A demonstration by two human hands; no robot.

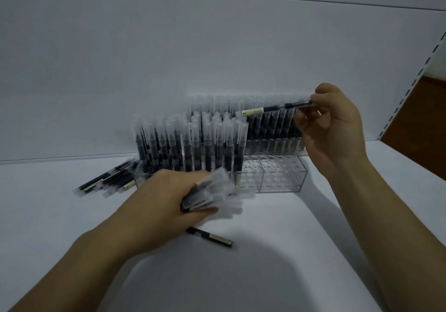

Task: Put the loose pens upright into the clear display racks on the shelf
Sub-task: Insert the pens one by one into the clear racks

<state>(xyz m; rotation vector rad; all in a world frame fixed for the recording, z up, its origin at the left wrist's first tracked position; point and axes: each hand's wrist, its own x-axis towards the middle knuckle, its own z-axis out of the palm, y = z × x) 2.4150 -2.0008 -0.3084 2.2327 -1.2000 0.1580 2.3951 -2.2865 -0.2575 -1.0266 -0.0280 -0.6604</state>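
Note:
Two clear display racks stand on the white shelf. The front rack (280, 179) holds several upright black pens with frosted caps on its left side, and its right holes are bare. Behind it, the back rack (270, 128) is packed with pens. My left hand (169, 200) grips a bundle of pens (217, 196) in front of the front rack. Raised above the racks at the right, my right hand (330, 128) pinches a single pen (275, 108) that lies nearly level. A loose pen (210, 237) rests on the shelf below my left hand.
A small pile of loose pens (108, 179) lies on the shelf left of the front rack. The shelf's white back wall (169, 58) rises behind the racks. A slotted upright (410, 89) borders the shelf at the right, with a brown floor beyond.

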